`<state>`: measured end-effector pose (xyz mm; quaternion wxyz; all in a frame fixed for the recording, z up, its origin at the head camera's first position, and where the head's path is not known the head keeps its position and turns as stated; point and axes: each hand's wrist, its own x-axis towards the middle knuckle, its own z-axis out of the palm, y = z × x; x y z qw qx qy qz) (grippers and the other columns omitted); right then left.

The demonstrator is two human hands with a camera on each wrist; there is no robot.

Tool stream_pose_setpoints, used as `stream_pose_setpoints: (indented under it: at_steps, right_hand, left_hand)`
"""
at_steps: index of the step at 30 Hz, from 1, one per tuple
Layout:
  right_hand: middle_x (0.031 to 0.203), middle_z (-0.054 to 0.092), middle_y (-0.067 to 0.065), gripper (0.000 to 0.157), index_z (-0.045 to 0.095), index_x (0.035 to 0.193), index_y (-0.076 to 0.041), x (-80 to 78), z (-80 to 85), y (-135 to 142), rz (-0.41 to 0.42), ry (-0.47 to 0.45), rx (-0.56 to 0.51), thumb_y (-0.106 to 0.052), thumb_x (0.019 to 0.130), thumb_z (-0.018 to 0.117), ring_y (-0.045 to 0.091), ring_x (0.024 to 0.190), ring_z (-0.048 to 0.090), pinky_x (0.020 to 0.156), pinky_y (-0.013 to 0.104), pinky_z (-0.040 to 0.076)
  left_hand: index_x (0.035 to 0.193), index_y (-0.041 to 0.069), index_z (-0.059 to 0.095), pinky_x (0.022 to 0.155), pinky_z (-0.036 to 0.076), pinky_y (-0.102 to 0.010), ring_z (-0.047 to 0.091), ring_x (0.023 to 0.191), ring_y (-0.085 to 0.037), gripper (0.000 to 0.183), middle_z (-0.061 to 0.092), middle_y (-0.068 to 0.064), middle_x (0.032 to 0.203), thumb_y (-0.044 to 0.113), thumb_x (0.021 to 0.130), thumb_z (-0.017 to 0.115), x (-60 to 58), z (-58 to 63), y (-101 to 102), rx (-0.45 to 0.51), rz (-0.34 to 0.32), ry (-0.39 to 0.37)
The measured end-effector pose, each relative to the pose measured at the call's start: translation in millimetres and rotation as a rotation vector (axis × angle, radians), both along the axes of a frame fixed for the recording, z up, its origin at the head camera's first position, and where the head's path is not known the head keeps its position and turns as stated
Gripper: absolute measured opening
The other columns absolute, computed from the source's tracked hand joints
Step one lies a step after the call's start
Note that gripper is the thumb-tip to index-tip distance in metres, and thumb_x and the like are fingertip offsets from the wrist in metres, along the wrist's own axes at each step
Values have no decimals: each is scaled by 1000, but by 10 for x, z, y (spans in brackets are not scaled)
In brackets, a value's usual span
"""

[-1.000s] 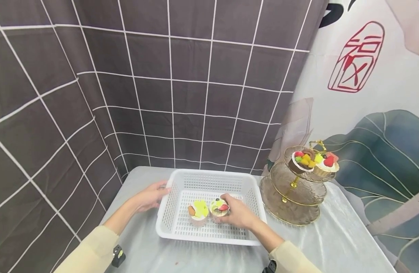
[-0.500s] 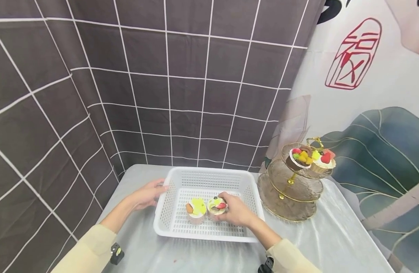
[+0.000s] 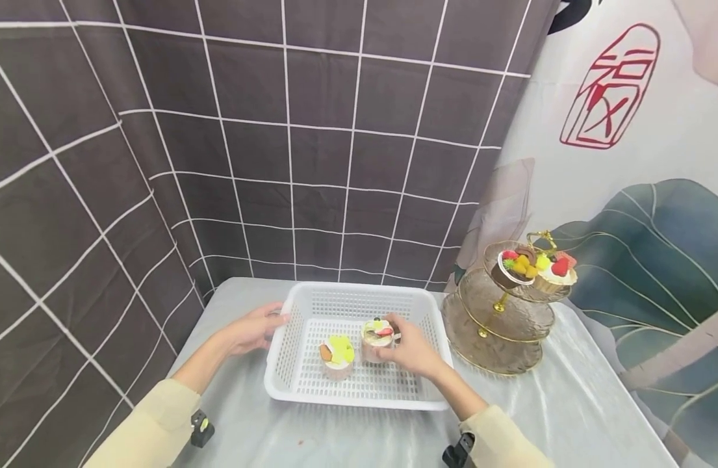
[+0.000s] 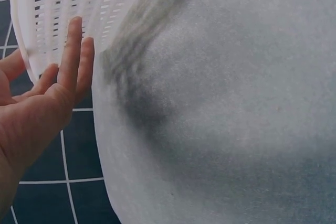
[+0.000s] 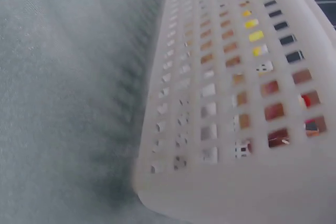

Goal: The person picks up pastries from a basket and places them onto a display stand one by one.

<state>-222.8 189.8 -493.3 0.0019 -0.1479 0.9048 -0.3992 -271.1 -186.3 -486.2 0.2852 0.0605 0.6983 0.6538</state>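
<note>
A white plastic basket (image 3: 359,404) with slotted walls holds two cupcakes. My right hand (image 3: 414,348) reaches into it and grips a cupcake with a strawberry slice and cream (image 3: 376,337) between thumb and fingers. To its left stands the other cupcake, topped with yellow pieces and a brown biscuit-like piece (image 3: 338,357). At the basket's left end, my left hand (image 3: 253,330) holds the rim, with the thumb on one side and the fingers along the outer wall (image 4: 63,24). In the right wrist view the basket wall (image 5: 220,187) hides the hand; only patches of colour show through the slots.
A three-tier glass stand (image 3: 493,351) with gold edges stands right of the basket. On its top tier sit a chocolate cupcake with fruit (image 3: 516,270) and a cream one with a strawberry (image 3: 556,273). A grey cloth covers the table (image 3: 265,435); a dark gridded curtain (image 3: 335,143) hangs behind.
The strawberry cupcake has moved up and slightly right in the head view with my right hand, away from the yellow-topped one. My left hand stays at the basket's left rim.
</note>
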Motion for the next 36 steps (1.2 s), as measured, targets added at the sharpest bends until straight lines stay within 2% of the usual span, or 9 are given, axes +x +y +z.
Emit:
stream_pose_setpoints:
  at_steps: [4, 10, 15, 19, 24, 28, 31, 34, 36]
  right_hand:
    - [120, 70, 8, 67, 61, 138, -2, -30, 115, 97, -22, 6, -53, -22, 81, 89, 19, 103, 67, 91, 40, 60]
    - [124, 71, 14, 66, 59, 139, -2, -10, 433, 340, -58, 79, -56, -23, 84, 89, 25, 107, 70, 93, 43, 62]
    - [130, 69, 17, 64, 57, 137, -2, 83, 669, 607, -93, 106, -104, -22, 86, 90, 28, 109, 70, 95, 47, 62]
    - [131, 69, 15, 65, 56, 141, -7, 201, 796, 809, -134, 123, -102, -29, 89, 89, 28, 108, 72, 91, 38, 62]
    - [124, 72, 13, 60, 59, 140, -9, 330, 851, 1007, -190, 176, -104, -27, 90, 88, 20, 105, 70, 85, 20, 57]
    - [122, 72, 17, 55, 62, 136, -1, 419, 829, 1133, -217, 234, -131, -16, 90, 87, 3, 106, 66, 91, 14, 56]
    - [121, 71, 20, 52, 62, 135, 3, 474, 807, 1225, -228, 234, -180, -12, 91, 86, -5, 104, 65, 90, 12, 57]
    - [118, 71, 15, 50, 62, 134, 3, 513, 788, 1317, -254, 232, -204, -11, 92, 84, -6, 101, 66, 86, 11, 57]
    - [115, 71, 5, 48, 62, 134, 3, 523, 769, 1380, -277, 240, -207, -10, 93, 84, -6, 100, 65, 85, 9, 56]
  left_hand:
    - [165, -1, 20, 103, 56, -63, 56, 137, -46, 63, 51, -31, 151, 24, 114, 48, -16, 11, -18, 12, -3, 2]
    - [164, -2, 21, 103, 56, -62, 57, 136, -46, 63, 51, -32, 151, 23, 114, 48, -1, 27, -21, 22, -2, -10]
    - [164, -1, 22, 104, 55, -63, 56, 136, -46, 63, 51, -32, 151, 22, 114, 49, 20, 29, -3, 26, 2, -23]
    - [165, -1, 21, 105, 55, -63, 55, 137, -46, 63, 52, -31, 151, 23, 114, 49, 21, 24, 4, 18, 7, -24]
    - [165, -1, 20, 104, 54, -64, 56, 137, -47, 64, 52, -32, 151, 24, 114, 49, 23, 10, -9, 26, 4, -24]
    - [165, -1, 18, 104, 55, -63, 56, 137, -47, 64, 51, -32, 151, 24, 114, 48, 21, 14, -26, 32, 4, -33]
    - [166, -1, 18, 105, 55, -62, 55, 137, -47, 65, 51, -32, 152, 25, 114, 48, 24, 23, -27, 31, 3, -35]
    - [166, -1, 19, 105, 55, -62, 55, 137, -47, 66, 51, -31, 151, 25, 114, 49, 26, 26, -19, 31, 1, -37]
    - [166, -1, 18, 105, 55, -62, 55, 137, -47, 66, 51, -32, 151, 25, 114, 50, 22, 23, -14, 33, -3, -35]
